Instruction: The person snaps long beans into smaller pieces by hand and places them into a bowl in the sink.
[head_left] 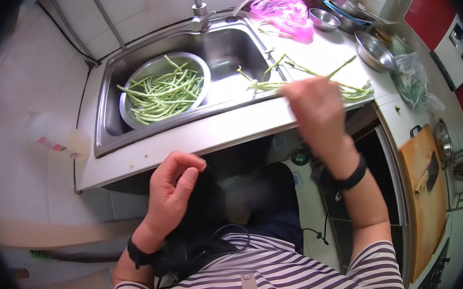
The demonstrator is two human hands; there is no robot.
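My left hand hangs in front of the counter edge, its fingers curled in and the thumb beside them; nothing shows in it. My right hand is over the counter right of the sink, smeared by motion, so its grip does not show. Close beside and behind it lie loose long green beans, some reaching over the sink's right rim. A metal bowl holding many green beans sits tilted in the left part of the steel sink.
Behind the sink rises a faucet. A pink plastic bag, a small metal bowl and a larger one stand at the back right. Farther right are a clear bag and a wooden cutting board with a knife.
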